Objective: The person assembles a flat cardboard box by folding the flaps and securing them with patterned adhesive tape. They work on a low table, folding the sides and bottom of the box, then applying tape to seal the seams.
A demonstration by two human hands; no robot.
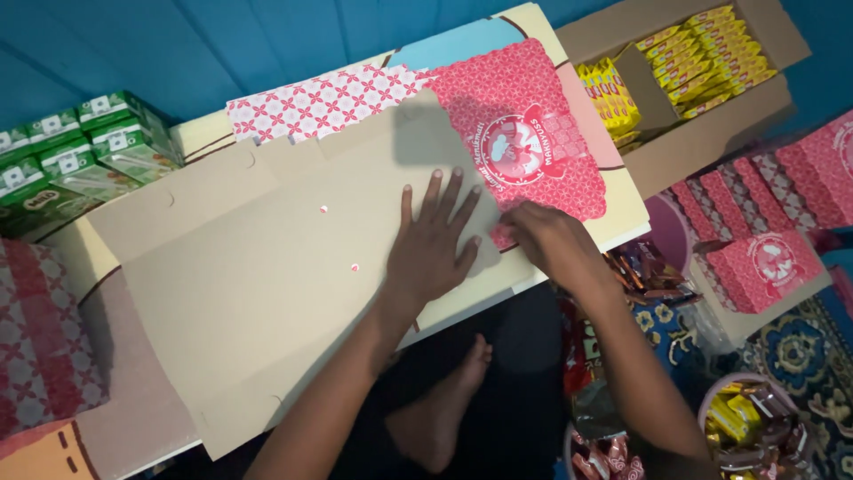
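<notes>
A large flat cardboard box blank [249, 276] lies plain side up on a low table [622, 218]. Its far flaps fold over and show a red and white patterned print [524, 142]. My left hand [435, 244] presses flat on the plain cardboard, fingers spread. My right hand [551, 240] pinches the edge of the red printed flap just right of the left hand. My bare foot [444, 418] shows under the table's near edge.
Green drink cartons [80, 151] stand at the far left. A brown carton with yellow packets [684, 62] sits at the far right. Folded red boxes [769, 267] are stacked on the right. Bowls of wrapped sweets [746, 427] sit on a patterned rug.
</notes>
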